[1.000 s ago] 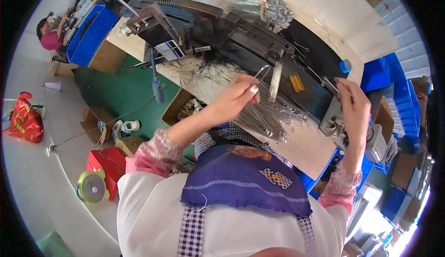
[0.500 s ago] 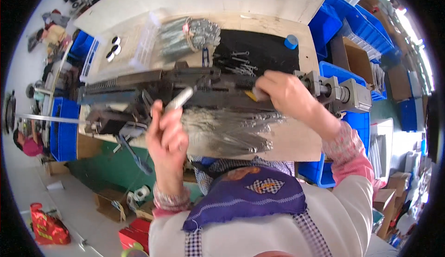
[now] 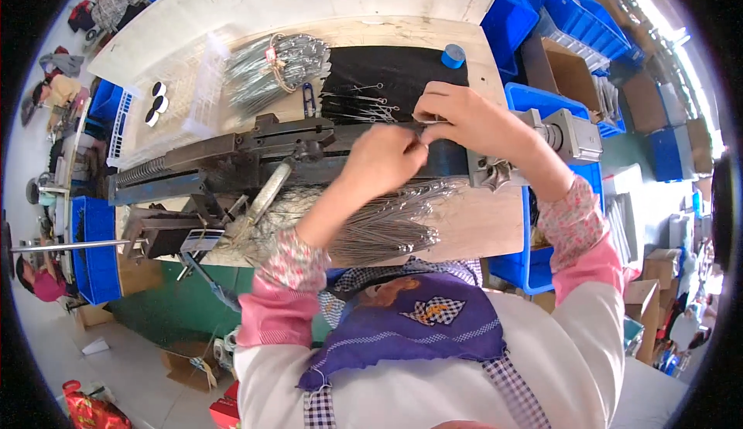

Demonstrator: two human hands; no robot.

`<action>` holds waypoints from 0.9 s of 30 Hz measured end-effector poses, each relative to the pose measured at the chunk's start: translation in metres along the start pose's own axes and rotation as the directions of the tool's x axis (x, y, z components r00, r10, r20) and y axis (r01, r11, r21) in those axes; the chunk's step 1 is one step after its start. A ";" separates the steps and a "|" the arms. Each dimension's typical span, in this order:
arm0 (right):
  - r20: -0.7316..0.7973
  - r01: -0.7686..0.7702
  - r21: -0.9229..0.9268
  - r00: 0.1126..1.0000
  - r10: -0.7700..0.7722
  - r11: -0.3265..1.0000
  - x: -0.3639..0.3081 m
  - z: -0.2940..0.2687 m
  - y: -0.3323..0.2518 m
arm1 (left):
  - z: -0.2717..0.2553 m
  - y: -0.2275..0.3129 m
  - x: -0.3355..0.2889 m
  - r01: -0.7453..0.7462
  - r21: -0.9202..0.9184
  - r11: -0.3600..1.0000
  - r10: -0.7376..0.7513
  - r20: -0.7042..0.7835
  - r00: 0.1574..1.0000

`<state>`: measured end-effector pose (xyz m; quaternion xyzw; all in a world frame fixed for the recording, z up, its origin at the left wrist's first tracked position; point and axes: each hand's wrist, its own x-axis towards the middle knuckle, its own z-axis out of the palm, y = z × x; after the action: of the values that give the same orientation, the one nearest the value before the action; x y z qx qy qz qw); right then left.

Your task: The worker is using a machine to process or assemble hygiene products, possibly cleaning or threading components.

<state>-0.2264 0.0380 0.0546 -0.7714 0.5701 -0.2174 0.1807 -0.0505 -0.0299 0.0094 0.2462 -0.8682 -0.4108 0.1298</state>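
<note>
My left hand (image 3: 381,162) and my right hand (image 3: 464,118) meet fingertip to fingertip over the long dark metal machine (image 3: 224,158) on the wooden bench (image 3: 480,224). Both pinch a thin wire piece (image 3: 424,125) just above the machine's dark bar. A loose heap of silvery wire rods (image 3: 387,228) lies on the bench under my left forearm. Behind the hands, a black mat (image 3: 395,69) carries several small wire pieces. A silver lever handle (image 3: 267,190) sticks out of the machine to the left of my left hand.
A tied bundle of wire parts (image 3: 279,61) and a white plastic basket (image 3: 182,96) lie at the back left. A blue tape roll (image 3: 453,56) stands on the mat's corner. Blue bins (image 3: 557,18) and cardboard boxes crowd the right side. Other people sit at the far left.
My left hand has moved right, away from the silver lever, to join my right hand over the machine. My head has turned, so the bench now sits more centred.
</note>
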 end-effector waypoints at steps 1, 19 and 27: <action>-0.090 0.015 -0.039 0.996 -0.018 0.999 0.001 0.004 0.002 | -0.002 0.001 0.002 -0.050 0.150 0.987 0.055 -0.028 0.998; -0.343 0.250 0.124 0.919 -0.195 0.960 0.056 0.071 -0.004 | 0.049 -0.017 -0.113 0.050 -0.618 0.784 -0.434 -0.489 0.756; -0.297 0.206 0.195 0.944 -0.142 0.959 0.067 0.069 -0.001 | -0.046 -0.056 -0.109 0.004 -0.841 -0.542 -0.047 0.036 0.998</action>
<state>-0.1711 -0.0234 0.0060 -0.7552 0.4911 -0.4020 0.1638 0.0794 -0.0319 -0.0081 0.0322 -0.0468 -0.9590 0.2777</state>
